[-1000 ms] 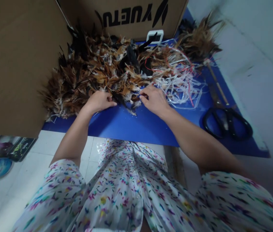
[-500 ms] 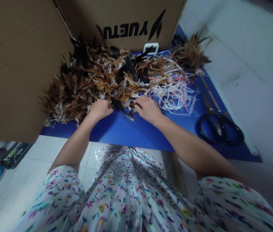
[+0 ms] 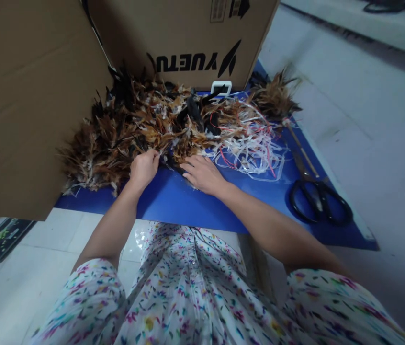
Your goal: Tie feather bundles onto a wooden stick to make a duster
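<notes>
A heap of brown and black feathers, bound in bunches, spreads over the blue board. My left hand is at the heap's near edge, thumb and fingertips pinched on what looks like the pale end of a feather. Beside it, a dark feather runs across the blue surface toward my right hand. That hand lies palm down with its fingers spread, the fingertips touching the dark feather and the edge of the heap.
White and red plastic strips lie tangled to the right. Black-handled scissors and a feather duster with a thin stick rest near the right edge. Cardboard stands behind and at the left; a small white-framed device leans there.
My right hand has opened from a closed grip and now lies flat on the feathers. My left hand stays pinched, turned slightly upward. The view has tilted up a little.
</notes>
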Motion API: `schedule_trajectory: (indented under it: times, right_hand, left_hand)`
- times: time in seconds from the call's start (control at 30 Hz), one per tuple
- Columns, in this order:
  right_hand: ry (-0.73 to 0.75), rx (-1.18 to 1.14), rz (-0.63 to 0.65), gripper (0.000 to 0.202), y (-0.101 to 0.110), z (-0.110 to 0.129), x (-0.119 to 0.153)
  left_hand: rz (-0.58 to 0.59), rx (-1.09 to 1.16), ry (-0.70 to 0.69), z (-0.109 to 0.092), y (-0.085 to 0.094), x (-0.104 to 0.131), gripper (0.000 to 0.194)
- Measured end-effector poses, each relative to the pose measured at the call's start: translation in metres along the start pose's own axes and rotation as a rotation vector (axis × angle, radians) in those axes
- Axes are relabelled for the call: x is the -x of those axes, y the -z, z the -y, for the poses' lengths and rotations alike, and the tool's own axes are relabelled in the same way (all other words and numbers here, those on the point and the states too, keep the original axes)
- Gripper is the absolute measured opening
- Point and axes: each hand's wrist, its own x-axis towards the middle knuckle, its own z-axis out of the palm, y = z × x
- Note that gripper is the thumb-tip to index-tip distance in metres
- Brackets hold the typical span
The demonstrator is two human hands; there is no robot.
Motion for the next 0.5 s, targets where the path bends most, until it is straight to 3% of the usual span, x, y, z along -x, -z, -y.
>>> schedule_trajectory:
  times: [0.3,0.5]
  right_hand:
    - [0.021,-0.004,-0.056,0.035,-0.005,-0.008,0.001]
    - [-0.016,0.052,-0.111,0.030,-0.008,-0.011,0.000]
  left_hand:
    - [-0.257,0.366,0.017,0.020,-0.011,-0.010,0.016]
    - [-0.402,0.495,-0.077,0.024,-0.020,-0.014,0.009]
